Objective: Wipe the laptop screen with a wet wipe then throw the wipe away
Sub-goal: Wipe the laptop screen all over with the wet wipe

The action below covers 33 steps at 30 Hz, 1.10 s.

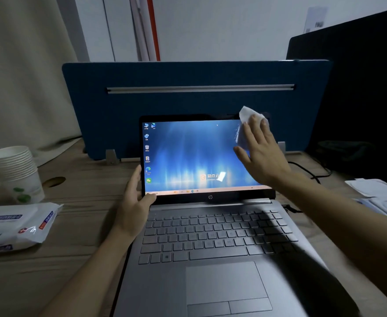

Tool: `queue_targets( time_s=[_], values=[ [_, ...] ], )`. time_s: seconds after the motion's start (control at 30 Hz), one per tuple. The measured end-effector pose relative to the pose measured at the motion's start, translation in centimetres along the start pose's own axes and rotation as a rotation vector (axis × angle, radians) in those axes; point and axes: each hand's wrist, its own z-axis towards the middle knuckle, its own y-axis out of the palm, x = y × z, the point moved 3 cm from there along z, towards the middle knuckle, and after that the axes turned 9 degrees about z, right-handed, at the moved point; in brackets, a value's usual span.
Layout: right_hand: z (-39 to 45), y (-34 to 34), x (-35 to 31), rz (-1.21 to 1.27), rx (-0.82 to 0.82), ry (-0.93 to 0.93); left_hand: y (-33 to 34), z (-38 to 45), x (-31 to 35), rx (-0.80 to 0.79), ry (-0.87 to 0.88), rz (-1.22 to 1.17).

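Note:
A silver laptop (210,259) stands open on the wooden desk, its lit blue screen (192,154) facing me. My right hand (261,152) presses a white wet wipe (248,115) flat against the screen's upper right corner; the wipe sticks out above my fingers and partly hides under the palm. My left hand (135,200) grips the screen's lower left edge, thumb on the bezel and fingers behind the lid.
A pack of wet wipes (16,225) lies at the left desk edge, with a stack of paper cups (16,172) behind it. A blue divider panel (188,104) stands behind the laptop. Papers (380,197) and a black cable (311,170) lie to the right.

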Motion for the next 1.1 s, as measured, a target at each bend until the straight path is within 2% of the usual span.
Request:
queue_targets(
  time_s=[0.1,0.43,0.57,0.73,1.1],
  values=[
    [0.2,0.0,-0.2,0.056,-0.008,0.023,0.0,0.0,0.0,-0.004,0.004,0.003],
    [-7.1,2.3,0.3,0.079,-0.118,-0.012,0.1,0.2,-0.5,0.014,-0.004,0.007],
    [-5.3,1.1,0.8,0.058,-0.082,-0.032,0.0,0.1,-0.4,0.016,-0.007,0.015],
    [-2.4,-0.2,1.1,0.192,-0.046,0.039,0.1,0.1,-0.1,0.018,-0.013,0.003],
    [-9.1,0.6,2.7,0.279,-0.132,-0.055,0.0,0.1,-0.1,0.018,-0.011,0.016]
  ],
)
